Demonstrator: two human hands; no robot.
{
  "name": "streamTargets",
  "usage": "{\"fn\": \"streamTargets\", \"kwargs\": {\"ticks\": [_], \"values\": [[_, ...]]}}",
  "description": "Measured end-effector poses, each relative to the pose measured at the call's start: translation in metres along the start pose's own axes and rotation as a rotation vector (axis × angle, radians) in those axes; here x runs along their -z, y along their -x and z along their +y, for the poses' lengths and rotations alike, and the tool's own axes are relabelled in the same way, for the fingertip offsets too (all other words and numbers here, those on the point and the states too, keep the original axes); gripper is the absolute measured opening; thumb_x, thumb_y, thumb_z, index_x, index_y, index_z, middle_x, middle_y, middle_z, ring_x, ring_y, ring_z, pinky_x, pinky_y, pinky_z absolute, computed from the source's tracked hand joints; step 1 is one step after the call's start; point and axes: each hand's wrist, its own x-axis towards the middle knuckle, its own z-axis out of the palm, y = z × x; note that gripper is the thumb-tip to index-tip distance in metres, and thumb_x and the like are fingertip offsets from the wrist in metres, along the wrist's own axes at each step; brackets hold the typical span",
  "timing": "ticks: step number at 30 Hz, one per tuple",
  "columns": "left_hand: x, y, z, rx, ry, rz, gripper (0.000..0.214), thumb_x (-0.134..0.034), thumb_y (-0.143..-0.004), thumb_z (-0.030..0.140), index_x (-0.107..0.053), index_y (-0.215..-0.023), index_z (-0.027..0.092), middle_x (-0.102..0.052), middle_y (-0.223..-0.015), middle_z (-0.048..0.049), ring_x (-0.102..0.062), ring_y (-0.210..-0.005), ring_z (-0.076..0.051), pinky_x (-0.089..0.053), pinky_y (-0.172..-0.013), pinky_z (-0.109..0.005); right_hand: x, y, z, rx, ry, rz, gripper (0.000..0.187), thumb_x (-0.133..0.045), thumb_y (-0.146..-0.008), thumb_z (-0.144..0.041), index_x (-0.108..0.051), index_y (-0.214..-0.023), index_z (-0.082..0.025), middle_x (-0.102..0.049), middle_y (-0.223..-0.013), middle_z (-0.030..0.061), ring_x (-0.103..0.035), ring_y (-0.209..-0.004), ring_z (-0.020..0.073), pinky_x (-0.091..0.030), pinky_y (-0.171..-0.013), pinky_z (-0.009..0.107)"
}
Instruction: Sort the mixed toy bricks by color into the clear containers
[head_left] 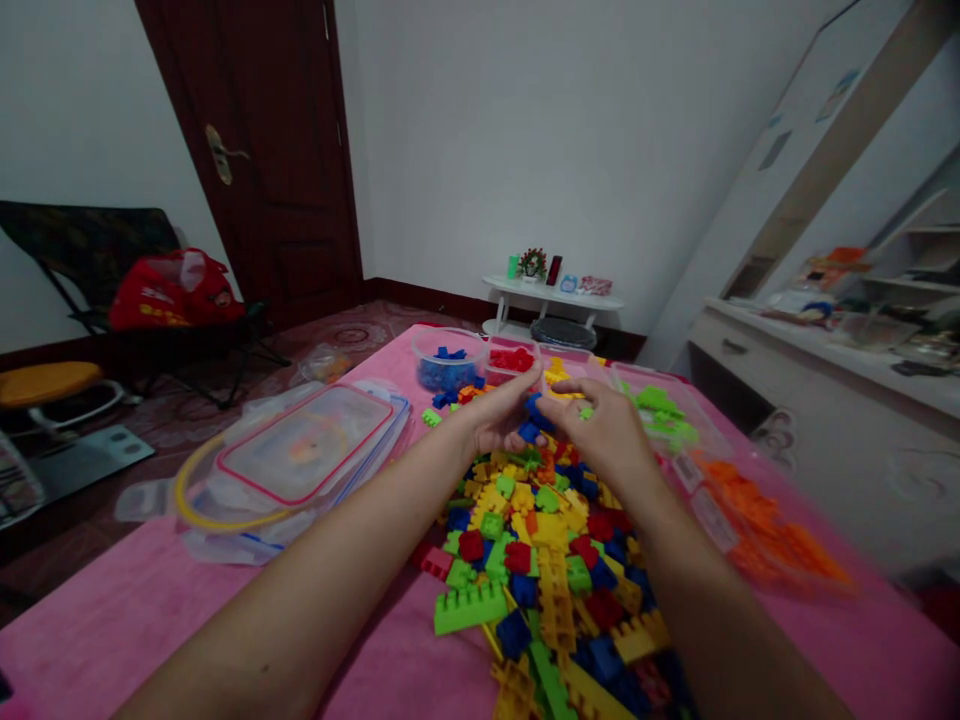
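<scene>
Both hands meet above the heap of mixed building bricks [549, 530], near its far end. My left hand [507, 420] is turned palm inward and cupped around blue building bricks [531, 432]. My right hand [600, 418] is bent over the same blue bricks, with its fingertips pinched on one at the left palm. A small green brick [586, 412] shows against the right hand. Yellow, green, red, blue and orange pieces make up the heap below. Just beyond the hands stands a round clear tub [448, 338] with blue bricks inside.
A clear box [513, 345] holds red bricks, beside one with yellow bricks [556, 372]. On the right are boxes of green bricks [664, 410] and orange bricks [757, 520]. Stacked plastic lids [307, 445] lie left on the pink cloth [97, 620].
</scene>
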Motion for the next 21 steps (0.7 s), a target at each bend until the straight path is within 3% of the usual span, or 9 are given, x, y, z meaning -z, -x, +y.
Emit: {"fn": "streamTargets", "kwargs": {"ticks": [4, 7, 11, 14, 18, 21], "values": [[0.004, -0.002, 0.000, 0.023, 0.133, -0.035, 0.061, -0.032, -0.087, 0.061, -0.063, -0.093, 0.010, -0.064, -0.072, -0.0111, -0.053, -0.044, -0.008, -0.029, -0.029, -0.010, 0.006, -0.005, 0.003, -0.422, -0.796, -0.132, 0.057, -0.039, -0.079, -0.070, -0.059, -0.090, -0.017, -0.055, -0.061, 0.0010, -0.045, -0.044, 0.0105, -0.032, -0.041, 0.021], [0.005, -0.003, -0.001, 0.030, 0.138, -0.002, 0.061, -0.033, -0.087, 0.060, -0.064, -0.093, 0.008, -0.064, -0.071, -0.0122, -0.054, -0.044, -0.010, -0.031, -0.029, -0.011, 0.011, -0.010, 0.006, -0.587, -1.142, -0.143, 0.060, -0.022, -0.087, -0.065, -0.055, -0.087, -0.015, -0.058, -0.065, 0.0048, -0.052, -0.050, 0.0122, -0.040, -0.044, 0.021], [0.002, -0.004, -0.004, 0.029, 0.149, 0.040, 0.056, -0.037, -0.087, 0.057, -0.065, -0.091, 0.009, -0.064, -0.071, -0.0124, -0.053, -0.043, -0.010, -0.028, -0.027, -0.011, 0.011, -0.013, 0.013, -0.648, -1.209, -0.042, 0.054, -0.025, -0.090, -0.059, -0.055, -0.086, -0.015, -0.063, -0.072, 0.0091, -0.062, -0.066, 0.0169, -0.051, -0.059, 0.027], [0.003, -0.005, -0.003, -0.063, 0.254, 0.156, 0.043, -0.042, -0.089, 0.046, -0.063, -0.087, 0.009, -0.063, -0.070, -0.0110, -0.051, -0.043, -0.008, -0.027, -0.028, -0.011, 0.013, -0.015, 0.020, -0.680, -1.129, -0.016, 0.057, -0.025, -0.090, -0.060, -0.059, -0.085, -0.015, -0.067, -0.082, 0.0110, -0.064, -0.080, 0.0192, -0.051, -0.065, 0.029], [0.017, -0.008, 0.015, -0.368, 0.497, 0.487, 0.028, -0.040, -0.091, 0.029, -0.057, -0.080, 0.010, -0.059, -0.067, -0.0082, -0.057, -0.053, -0.011, -0.042, -0.040, -0.016, 0.018, -0.018, 0.024, -0.706, -1.052, 0.037, 0.060, -0.022, -0.089, -0.061, -0.062, -0.082, -0.017, -0.069, -0.096, 0.0109, -0.062, -0.097, 0.0194, -0.050, -0.074, 0.029], [0.039, -0.013, 0.042, -0.551, 0.518, 0.762, 0.028, -0.031, -0.092, 0.026, -0.050, -0.076, 0.014, -0.050, -0.061, -0.0015, -0.055, -0.055, -0.010, -0.048, -0.052, -0.020, 0.021, -0.018, 0.022, -0.682, -1.066, 0.034, 0.060, -0.022, -0.089, -0.062, -0.063, -0.082, -0.017, -0.069, -0.100, 0.0112, -0.061, -0.101, 0.0195, -0.049, -0.079, 0.030]]}}
